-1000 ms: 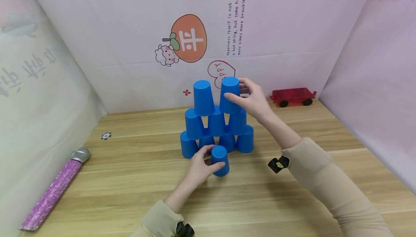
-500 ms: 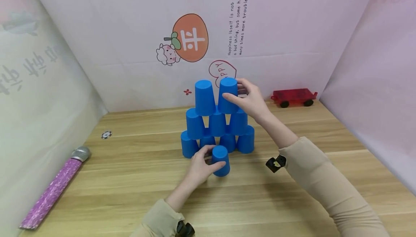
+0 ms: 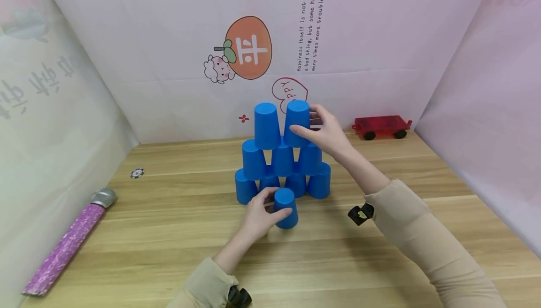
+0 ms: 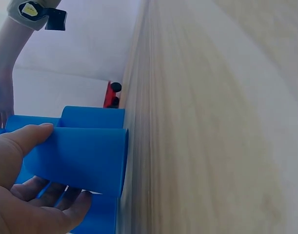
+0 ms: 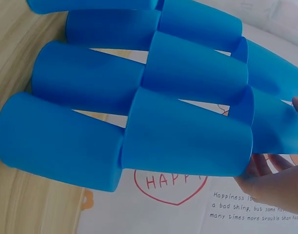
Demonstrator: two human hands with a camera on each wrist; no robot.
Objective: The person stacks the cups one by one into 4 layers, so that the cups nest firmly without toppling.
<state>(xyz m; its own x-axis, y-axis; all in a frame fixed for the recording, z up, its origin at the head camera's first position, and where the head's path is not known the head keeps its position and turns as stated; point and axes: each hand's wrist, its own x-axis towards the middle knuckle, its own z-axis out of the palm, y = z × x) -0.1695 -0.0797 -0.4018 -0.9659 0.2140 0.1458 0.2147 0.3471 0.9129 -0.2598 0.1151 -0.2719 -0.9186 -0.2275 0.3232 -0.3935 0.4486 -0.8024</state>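
Upside-down blue cups form a stepped stack: several at the bottom, three above them, then two side by side. My right hand holds the right one of those two, the upper right cup, thumb in front and fingers behind. Left of it stands the other upper cup, a narrow gap between them. In front of the stack, my left hand grips a single upside-down cup low by the tabletop. The left wrist view shows the thumb on one side of this cup and fingers on the other.
A purple microphone lies at the left of the wooden table, with a small round chip behind it. At the back right is a red toy wagon. Printed white sheets enclose the back and sides.
My right hand has shifted the upper right cup slightly left, narrowing the gap to its neighbour. The left hand and its cup stay put, and the head view tilts a little.
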